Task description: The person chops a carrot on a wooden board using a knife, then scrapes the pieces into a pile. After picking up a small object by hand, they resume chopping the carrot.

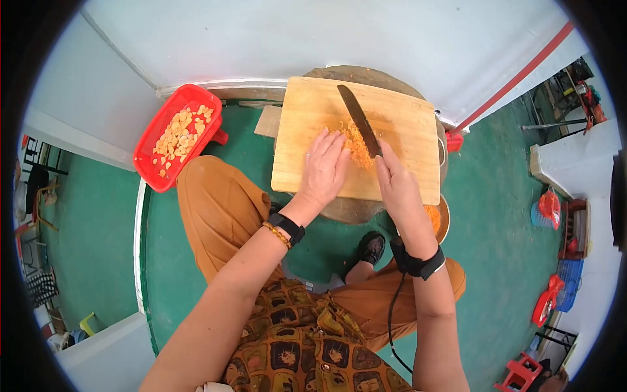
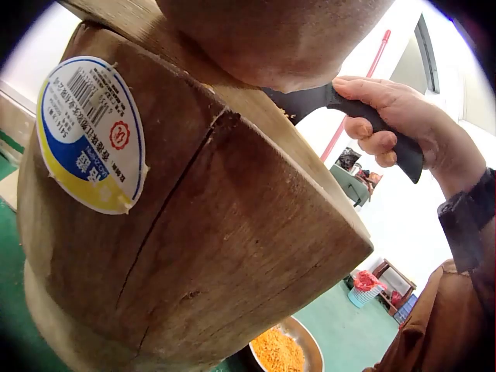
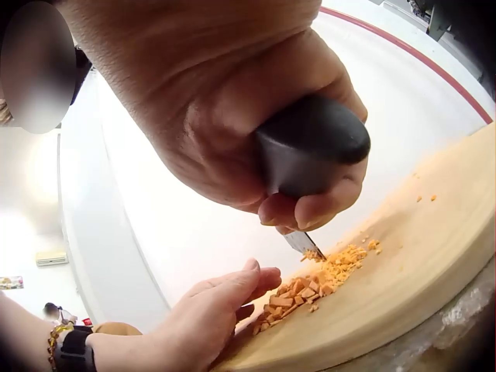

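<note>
My right hand (image 1: 400, 186) grips the black handle (image 3: 314, 147) of a kitchen knife (image 1: 358, 117). Its dark blade lies over a heap of chopped orange pieces (image 3: 298, 294), which look like carrot, on a wooden cutting board (image 1: 297, 124). In the right wrist view, coarser chunks lie near the left hand and finer crumbs lie by the blade. My left hand (image 1: 325, 166) rests at the board's near side, left of the heap, its fingers extended beside the pieces. In the left wrist view, the left hand's underside fills the top.
Under the board stands a thick wooden block (image 2: 194, 232) with a label (image 2: 93, 136). A bowl (image 2: 314, 353) of finely chopped orange bits sits on the floor at right. A red tray (image 1: 145, 163) of orange slices (image 1: 179, 134) stands at left. A white wall (image 1: 261, 39) rises behind the board.
</note>
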Motion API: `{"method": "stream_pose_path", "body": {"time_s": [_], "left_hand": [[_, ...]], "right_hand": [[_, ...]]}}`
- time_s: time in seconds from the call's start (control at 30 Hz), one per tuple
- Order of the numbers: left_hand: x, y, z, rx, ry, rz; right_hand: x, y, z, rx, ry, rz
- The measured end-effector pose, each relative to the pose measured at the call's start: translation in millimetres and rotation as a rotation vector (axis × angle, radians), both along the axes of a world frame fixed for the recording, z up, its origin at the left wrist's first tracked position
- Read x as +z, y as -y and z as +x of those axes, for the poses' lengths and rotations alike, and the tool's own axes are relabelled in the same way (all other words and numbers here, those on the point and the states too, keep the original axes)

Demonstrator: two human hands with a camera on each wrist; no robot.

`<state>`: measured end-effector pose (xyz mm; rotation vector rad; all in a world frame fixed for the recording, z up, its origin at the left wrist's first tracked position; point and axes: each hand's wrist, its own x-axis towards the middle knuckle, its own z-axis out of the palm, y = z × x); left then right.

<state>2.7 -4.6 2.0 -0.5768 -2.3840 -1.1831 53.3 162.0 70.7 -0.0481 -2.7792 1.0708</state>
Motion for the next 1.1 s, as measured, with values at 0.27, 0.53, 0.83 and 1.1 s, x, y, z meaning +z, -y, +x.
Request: {"method": "stream_pose_path", "body": {"time_s": [0.27,0.53,0.83,1.1], "left_hand": [[-3,-3,-2,-0.002,-0.014,0.016],[-4,-5,-3,-0.007,0.001,0.019],[0,-6,-1,0.006,-0.011,0.006],[-4,-6,-2,-0.006,-0.002,0.018]], "right_hand": [[0,-6,2,0.020,-0.069,0.011],[19,-7,5,-0.028,0.074,0.014],[-3,-17,3,0.004,-0.012,0.016],[1,-8,1,0.002,-0.060,-0.038]]}}
